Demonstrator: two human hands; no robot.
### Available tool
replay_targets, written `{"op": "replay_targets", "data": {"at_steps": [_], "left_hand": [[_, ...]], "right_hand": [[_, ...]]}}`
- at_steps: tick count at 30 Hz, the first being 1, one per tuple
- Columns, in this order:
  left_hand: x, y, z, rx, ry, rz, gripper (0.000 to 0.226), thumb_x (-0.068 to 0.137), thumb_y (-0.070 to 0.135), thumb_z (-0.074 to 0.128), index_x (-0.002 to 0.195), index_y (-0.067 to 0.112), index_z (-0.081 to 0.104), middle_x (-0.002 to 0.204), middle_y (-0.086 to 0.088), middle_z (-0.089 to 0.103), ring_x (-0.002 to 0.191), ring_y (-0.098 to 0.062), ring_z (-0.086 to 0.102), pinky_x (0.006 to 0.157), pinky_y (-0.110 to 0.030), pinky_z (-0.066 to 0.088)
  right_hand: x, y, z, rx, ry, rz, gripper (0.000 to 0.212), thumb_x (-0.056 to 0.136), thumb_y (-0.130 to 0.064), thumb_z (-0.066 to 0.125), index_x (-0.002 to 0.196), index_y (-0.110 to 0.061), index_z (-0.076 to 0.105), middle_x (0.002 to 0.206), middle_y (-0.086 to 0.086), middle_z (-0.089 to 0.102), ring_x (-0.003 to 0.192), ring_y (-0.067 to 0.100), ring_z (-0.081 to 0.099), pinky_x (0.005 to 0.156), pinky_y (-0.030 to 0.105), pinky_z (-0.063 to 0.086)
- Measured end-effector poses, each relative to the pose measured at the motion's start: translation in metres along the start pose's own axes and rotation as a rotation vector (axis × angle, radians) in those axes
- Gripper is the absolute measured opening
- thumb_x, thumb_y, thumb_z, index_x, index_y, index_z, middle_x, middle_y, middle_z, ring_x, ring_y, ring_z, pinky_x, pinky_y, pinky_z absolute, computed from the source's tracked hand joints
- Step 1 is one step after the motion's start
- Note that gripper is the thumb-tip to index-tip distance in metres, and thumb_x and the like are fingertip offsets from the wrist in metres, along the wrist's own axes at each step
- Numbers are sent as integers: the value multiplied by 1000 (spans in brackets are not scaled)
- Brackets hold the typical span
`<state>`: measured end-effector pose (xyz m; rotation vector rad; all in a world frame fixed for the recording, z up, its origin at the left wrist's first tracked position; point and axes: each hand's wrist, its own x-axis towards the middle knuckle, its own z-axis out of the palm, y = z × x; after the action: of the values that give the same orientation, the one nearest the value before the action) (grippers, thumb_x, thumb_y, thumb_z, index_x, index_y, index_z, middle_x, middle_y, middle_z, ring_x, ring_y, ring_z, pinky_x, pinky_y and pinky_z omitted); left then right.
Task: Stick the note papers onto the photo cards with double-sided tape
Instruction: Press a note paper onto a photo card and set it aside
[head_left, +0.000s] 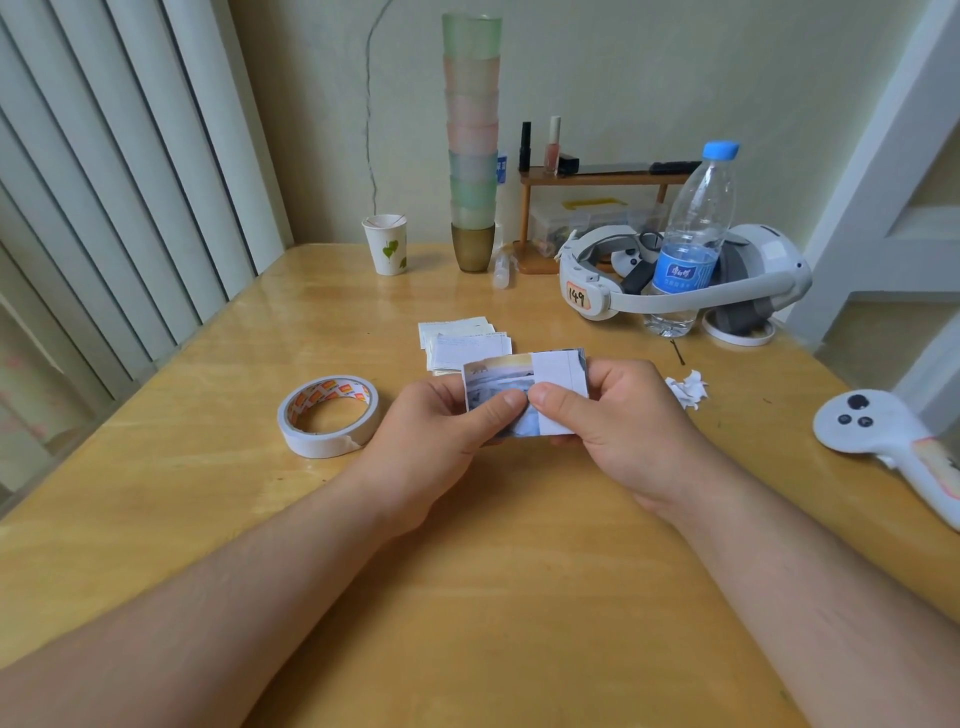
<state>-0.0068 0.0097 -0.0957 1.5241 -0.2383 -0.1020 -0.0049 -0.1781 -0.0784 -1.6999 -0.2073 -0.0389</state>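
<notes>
Both hands hold up a photo card (493, 382) just above the table's middle. A white note paper (558, 382) covers the card's right part. My left hand (441, 421) pinches the card's left side, thumb on its face. My right hand (618, 410) pinches the right side, thumb pressing on the note paper. Behind the card lies a small pile of note papers (460, 338) on the wooden table (519, 571). A roll of double-sided tape (330, 415) lies flat to the left of my left hand.
Crumpled white tape backing (688, 388) lies right of my right hand. A white controller (883, 441) sits at the right edge. At the back stand a paper cup (385, 244), a tall stack of cups (471, 140), a water bottle (691, 244), a headset (685, 275) and a small shelf (597, 179).
</notes>
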Motion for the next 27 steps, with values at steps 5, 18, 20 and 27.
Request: {"op": "replay_targets", "data": {"at_steps": [5,18,20,27], "left_hand": [[1,0,0,-6,-5,11,23,103,13,63,123,10,74,119,-12,78,118,-33,71,113,-52,49],[2,-5,-4,128,-31,15,22,103,20,67,122,15,76,117,-7,79,115,-30,73,110,-54,51],[1,-6,-3,148,-48,17,22,104,16,64,124,14,75,118,-3,79,115,-24,73,111,-50,51],[1,-5,-4,135,-42,-4,24,99,29,70,119,18,77,117,-6,79,114,-25,73,110,-56,49]], "right_hand": [[0,0,2,9,-2,-2,7,95,-12,74,92,-17,77,86,1,81,80,14,77,70,26,57],[-3,0,2,-49,-97,-21,19,96,-5,66,99,-19,78,94,-3,81,91,16,78,82,32,60],[-3,-2,1,-59,-101,-20,23,95,-1,64,93,-19,78,89,-3,81,84,15,77,75,28,58],[1,1,-4,-64,-90,0,13,95,-10,71,102,-19,79,98,-4,81,94,16,78,89,37,60]]}}
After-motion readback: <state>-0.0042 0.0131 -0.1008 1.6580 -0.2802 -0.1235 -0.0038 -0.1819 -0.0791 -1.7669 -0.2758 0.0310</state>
